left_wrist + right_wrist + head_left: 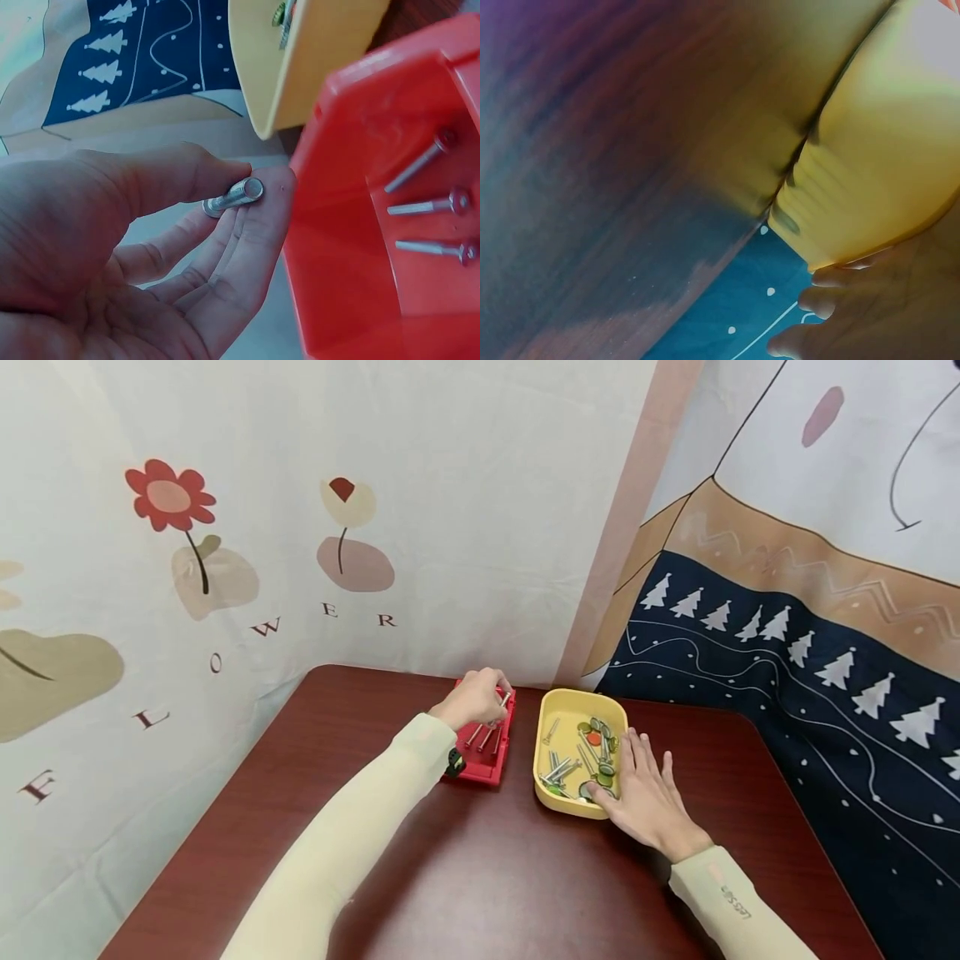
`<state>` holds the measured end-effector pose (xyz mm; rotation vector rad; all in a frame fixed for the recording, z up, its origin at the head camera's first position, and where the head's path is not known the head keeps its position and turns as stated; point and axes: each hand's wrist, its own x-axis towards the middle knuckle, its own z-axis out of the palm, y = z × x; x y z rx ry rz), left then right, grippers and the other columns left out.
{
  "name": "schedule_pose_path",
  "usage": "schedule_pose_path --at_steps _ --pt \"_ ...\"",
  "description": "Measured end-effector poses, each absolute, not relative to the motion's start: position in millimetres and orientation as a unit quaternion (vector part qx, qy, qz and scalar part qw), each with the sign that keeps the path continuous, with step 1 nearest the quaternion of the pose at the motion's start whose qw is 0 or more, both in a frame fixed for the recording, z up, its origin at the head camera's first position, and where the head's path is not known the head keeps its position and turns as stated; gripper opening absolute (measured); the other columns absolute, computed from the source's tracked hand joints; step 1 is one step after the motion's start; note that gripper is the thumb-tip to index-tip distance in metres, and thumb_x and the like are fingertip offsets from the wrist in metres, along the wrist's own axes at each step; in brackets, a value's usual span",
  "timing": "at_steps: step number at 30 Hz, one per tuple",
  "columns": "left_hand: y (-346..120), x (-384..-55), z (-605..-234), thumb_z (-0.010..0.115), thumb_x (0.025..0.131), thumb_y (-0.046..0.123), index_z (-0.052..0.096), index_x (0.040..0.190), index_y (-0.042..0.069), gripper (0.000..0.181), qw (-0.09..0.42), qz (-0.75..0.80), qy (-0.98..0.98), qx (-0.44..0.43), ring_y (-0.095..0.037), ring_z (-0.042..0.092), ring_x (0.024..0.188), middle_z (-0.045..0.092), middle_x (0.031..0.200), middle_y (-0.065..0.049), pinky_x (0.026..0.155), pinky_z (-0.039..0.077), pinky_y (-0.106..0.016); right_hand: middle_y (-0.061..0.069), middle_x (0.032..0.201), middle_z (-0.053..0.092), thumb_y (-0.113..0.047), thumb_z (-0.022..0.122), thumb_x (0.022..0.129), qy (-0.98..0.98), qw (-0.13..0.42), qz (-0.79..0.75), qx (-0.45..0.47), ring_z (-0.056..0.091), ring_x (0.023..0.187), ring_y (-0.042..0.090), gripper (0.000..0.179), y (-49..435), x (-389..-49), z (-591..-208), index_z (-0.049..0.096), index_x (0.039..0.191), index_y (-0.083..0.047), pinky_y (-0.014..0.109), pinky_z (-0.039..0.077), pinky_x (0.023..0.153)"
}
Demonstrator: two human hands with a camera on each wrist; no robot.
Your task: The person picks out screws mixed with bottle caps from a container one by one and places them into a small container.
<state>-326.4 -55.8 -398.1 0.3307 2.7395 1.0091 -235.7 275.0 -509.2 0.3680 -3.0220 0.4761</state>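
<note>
My left hand (474,700) is over the red tray (480,774), pinching a silver metal bolt (238,195) between thumb and fingertips. Below it, several similar bolts (427,207) lie on the red tray's floor. To the right stands a yellow tray (573,807) with loose bolts (558,768) and round flat discs (606,769), some green or silver. Against this tray's right side rests my right hand (651,795), fingers straight along the outside and thumb over the near right rim. In the right wrist view, its fingertips (817,301) show beside the yellow wall.
Both trays sit near the back edge of a dark red-brown table (480,877). A pale curtain (465,527) with flower prints hangs behind it, and a dark blue cloth (810,718) with white trees hangs at the right. An orange disc (594,738) lies among the bolts.
</note>
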Motion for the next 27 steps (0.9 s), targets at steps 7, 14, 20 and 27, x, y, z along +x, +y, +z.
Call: schedule_pose_path --at_steps 7,14,20,27 --pt "-73.2 -329.7 -405.2 0.076 0.101 -0.005 0.072 0.142 0.000 0.041 0.101 0.343 0.929 0.093 -0.023 0.083 0.083 0.083 0.105 -0.015 0.078 0.070 -0.033 0.028 0.195 0.011 -0.070 0.064 0.110 -0.981 0.026 0.155 0.116 0.011 0.181 0.055 0.115 275.1 -236.4 -510.7 0.014 0.184 0.004 0.085 0.007 0.140" --pt "-86.0 -332.0 -407.3 0.076 0.101 -0.004 0.071 0.141 0.000 0.040 0.109 0.346 0.929 0.079 -0.021 0.082 0.085 0.082 0.112 -0.018 0.078 0.072 -0.033 0.028 0.195 0.010 -0.069 0.064 0.110 -0.981 0.027 0.156 0.115 0.009 0.181 0.054 0.116 275.7 -237.3 -511.4 0.014 0.184 0.004 0.085 0.007 0.140" --pt "-96.3 -333.7 -409.7 0.078 0.101 -0.006 0.069 0.146 -0.004 0.046 0.129 0.370 0.918 0.061 -0.030 0.085 0.092 0.081 0.112 -0.020 0.085 0.074 -0.040 0.027 0.195 0.010 -0.069 0.065 0.110 -0.979 0.028 0.163 0.117 0.009 0.182 0.053 0.115 274.0 -237.5 -510.3 0.014 0.184 0.003 0.084 0.007 0.141" --pt "-100.9 -336.4 -413.0 0.078 0.100 -0.007 0.068 0.147 -0.005 0.048 0.152 0.385 0.909 0.046 -0.020 0.079 0.082 0.079 0.106 -0.018 0.086 0.074 -0.044 0.027 0.195 0.010 -0.068 0.066 0.110 -0.981 0.025 0.158 0.111 0.010 0.182 0.054 0.115 274.3 -236.9 -509.7 0.015 0.184 0.003 0.084 0.006 0.141"
